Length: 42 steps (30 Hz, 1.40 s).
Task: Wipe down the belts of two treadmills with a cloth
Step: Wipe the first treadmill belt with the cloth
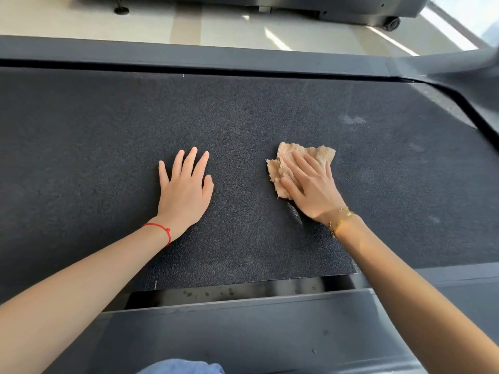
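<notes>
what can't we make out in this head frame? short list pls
- Belt: both ends cut off by the left and right frame edges.
- Cloth: its near part is hidden under the right hand, which presses it flat.
- Belt under the left hand: covered by the palm.
- Second machine: cut off by the top edge; its belt is not visible.
- Right upright: blurred.

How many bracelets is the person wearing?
2. A red string bracelet sits on the left wrist, and a gold chain bracelet on the right wrist, behind the hand pressing the cloth. More may be hidden.
</notes>
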Available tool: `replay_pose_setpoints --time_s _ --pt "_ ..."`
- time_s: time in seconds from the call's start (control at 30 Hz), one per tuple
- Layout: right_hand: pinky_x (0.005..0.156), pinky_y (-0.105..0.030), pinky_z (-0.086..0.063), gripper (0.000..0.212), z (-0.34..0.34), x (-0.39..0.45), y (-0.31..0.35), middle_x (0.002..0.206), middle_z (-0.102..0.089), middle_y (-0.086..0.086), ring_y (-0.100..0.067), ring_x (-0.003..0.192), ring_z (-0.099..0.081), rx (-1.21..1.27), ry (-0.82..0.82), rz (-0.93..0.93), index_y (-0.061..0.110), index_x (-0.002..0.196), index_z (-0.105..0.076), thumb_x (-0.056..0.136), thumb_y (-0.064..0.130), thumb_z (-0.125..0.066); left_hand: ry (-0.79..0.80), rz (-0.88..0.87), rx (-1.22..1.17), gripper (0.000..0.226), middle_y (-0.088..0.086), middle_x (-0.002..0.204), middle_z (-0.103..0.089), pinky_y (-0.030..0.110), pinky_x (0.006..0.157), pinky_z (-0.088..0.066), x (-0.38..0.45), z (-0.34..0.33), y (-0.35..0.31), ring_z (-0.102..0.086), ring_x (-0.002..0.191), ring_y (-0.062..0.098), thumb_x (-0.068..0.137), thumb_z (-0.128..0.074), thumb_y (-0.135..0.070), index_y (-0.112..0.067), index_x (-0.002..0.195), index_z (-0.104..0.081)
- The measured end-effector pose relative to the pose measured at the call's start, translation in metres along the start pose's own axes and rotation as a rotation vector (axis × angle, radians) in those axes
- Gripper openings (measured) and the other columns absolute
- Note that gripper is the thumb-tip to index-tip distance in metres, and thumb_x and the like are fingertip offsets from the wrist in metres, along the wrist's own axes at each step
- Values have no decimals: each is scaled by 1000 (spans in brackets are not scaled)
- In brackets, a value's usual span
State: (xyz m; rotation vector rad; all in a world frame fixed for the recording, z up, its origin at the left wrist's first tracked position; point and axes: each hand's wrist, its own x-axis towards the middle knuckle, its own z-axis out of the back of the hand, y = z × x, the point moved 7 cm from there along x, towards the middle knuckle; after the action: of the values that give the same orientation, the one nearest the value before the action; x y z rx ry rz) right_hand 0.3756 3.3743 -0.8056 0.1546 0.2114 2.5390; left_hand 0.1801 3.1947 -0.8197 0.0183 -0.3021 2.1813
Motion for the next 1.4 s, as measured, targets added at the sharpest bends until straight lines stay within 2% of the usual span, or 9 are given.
replay_pose_setpoints --time_s 0.17,0.37,0.6,0.87,0.97,1.07,1.17,1.3,1.4 --pt "121 -49 -3 60 4 -19 -2 158 -27 2 -23 148 -18 -3 1 75 30 152 -28 98 57 -32 18 -24 -10 56 6 163 -23 64 119 -5 7 2 -6 -11 152 26 103 -33 -31 -20 157 -25" --pt "116 -56 -15 68 8 22 -53 154 -36 -2 -29 143 -26 -21 12 -142 27 148 -38 92 62 -23 13 -103 -35 56 5 164 -20 63 120 -2 21 10 -39 -8 153 24 104 -32 -32 -20 157 -22" --pt "121 -46 -9 65 13 -28 -46 157 -30 0 -24 146 -21 33 -14 -35 26 150 -35 95 59 -25 9 -139 -97 55 7 164 -20 63 119 -2 50 6 -94 -7 153 25 105 -32 -31 -19 157 -21" --pt "119 -49 -11 51 19 28 -139 157 -31 -5 -28 146 -22 16 -79 -102 21 147 -40 102 45 -39 12 -122 -83 56 7 165 -17 64 119 -2 79 -19 -138 -6 153 26 105 -31 -32 -19 158 -20" --pt "118 -53 -10 55 21 61 -176 157 -31 -7 -29 146 -22 22 -43 -125 19 146 -42 102 50 -33 11 -63 -83 56 6 166 -14 65 118 0 89 -27 -143 -3 153 26 105 -28 -34 -21 158 -18" --pt "116 -57 -13 68 24 99 -200 153 -37 -7 -27 144 -25 27 -15 -129 17 141 -48 95 58 -19 33 8 -71 56 3 166 -11 64 119 1 93 -37 -141 -1 153 25 105 -25 -37 -23 159 -16" --pt "114 -53 -17 63 26 138 -203 139 -51 -4 -27 136 -35 55 -33 -87 18 131 -55 95 54 -17 19 48 -32 58 1 166 -11 64 119 1 91 -45 -140 -2 153 23 103 -24 -40 -26 159 -15" --pt "115 -51 -18 42 28 171 -187 139 -52 -9 -31 133 -38 103 -102 -43 11 119 -60 104 37 -32 -34 46 -17 57 1 164 -19 65 118 -3 92 -45 -140 -10 153 24 102 -31 -39 -27 157 -23" --pt "110 -52 -26 34 30 163 -185 122 -58 -16 -37 121 -47 182 -118 34 10 103 -62 104 31 -36 -33 45 -14 57 0 164 -21 65 118 -3 92 -43 -140 -10 152 23 101 -30 -39 -27 157 -24"
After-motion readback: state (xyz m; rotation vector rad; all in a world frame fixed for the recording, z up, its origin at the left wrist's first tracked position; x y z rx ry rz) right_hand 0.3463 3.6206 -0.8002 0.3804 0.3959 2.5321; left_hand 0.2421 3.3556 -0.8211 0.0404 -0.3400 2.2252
